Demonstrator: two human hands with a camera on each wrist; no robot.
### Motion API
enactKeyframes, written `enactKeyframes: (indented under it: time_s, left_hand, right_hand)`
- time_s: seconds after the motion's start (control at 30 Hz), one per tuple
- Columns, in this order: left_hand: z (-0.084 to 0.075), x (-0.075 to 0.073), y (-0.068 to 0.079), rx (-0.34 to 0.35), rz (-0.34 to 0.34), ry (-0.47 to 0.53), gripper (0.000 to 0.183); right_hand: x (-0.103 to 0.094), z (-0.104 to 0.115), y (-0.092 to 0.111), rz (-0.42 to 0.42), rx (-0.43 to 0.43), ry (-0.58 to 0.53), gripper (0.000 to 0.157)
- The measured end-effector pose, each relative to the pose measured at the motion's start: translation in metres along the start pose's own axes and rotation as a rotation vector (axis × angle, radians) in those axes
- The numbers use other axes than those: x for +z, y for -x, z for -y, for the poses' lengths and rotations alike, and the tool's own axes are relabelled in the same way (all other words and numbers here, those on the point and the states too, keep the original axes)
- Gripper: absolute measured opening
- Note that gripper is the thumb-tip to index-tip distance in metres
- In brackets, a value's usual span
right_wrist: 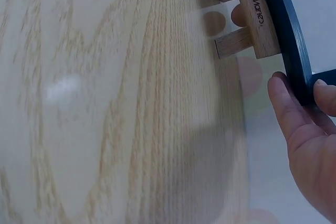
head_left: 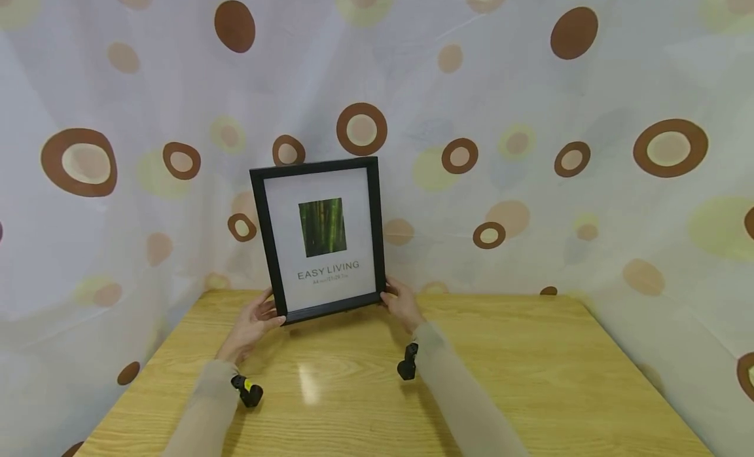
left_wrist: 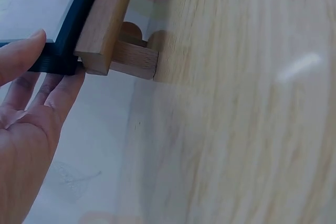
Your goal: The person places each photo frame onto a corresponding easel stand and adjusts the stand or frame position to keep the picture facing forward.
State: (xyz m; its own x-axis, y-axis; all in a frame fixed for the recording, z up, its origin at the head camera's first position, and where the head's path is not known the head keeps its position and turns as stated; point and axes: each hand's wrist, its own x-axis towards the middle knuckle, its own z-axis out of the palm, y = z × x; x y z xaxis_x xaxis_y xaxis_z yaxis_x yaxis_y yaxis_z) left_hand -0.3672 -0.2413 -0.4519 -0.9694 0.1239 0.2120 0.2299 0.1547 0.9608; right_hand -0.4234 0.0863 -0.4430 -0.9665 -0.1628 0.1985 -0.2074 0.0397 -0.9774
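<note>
A black picture frame [head_left: 323,237] with a white insert, a green bamboo picture and the words "EASY LIVING" stands upright at the back of the table, its right side higher than its left in the head view. My left hand [head_left: 250,326] grips the lower left corner, thumb in front and fingers beneath and behind. At the lower right corner my right hand [head_left: 403,304] pinches the edge between thumb and fingers. Both wrist views show a wooden stand with short feet, its bar [left_wrist: 102,40] along the frame's bottom edge; the right wrist view shows lettering on the bar [right_wrist: 257,24].
The light wooden table [head_left: 530,365] reaches forward to a pale curtain [head_left: 506,84] printed with brown rings and dots, which hangs behind and at both sides. Small black cameras [head_left: 408,362] sit on both wrists over beige sleeves [head_left: 465,398].
</note>
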Motion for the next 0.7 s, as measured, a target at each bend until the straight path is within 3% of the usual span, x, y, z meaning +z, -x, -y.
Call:
enactKeyframes:
  time_s: [0.23, 0.4, 0.53, 0.7]
  left_hand:
    - [0.001, -0.003, 0.003, 0.002, -0.022, 0.002, 0.08]
    - [0.002, -0.006, 0.007, -0.012, -0.023, 0.015, 0.08]
    - [-0.001, -0.006, 0.009, 0.002, -0.01, 0.029, 0.076]
    - [-0.006, -0.003, 0.011, -0.048, 0.011, 0.006, 0.07]
  right_hand:
    - [0.007, 0.002, -0.001, 0.005, 0.029, 0.076, 0.053]
    - [0.011, 0.003, -0.002, 0.071, 0.03, 0.087, 0.052]
    - [0.014, 0.003, -0.002, 0.124, 0.066, 0.063, 0.062]
    - [0.017, -0.001, -0.001, 0.206, 0.137, -0.033, 0.074]
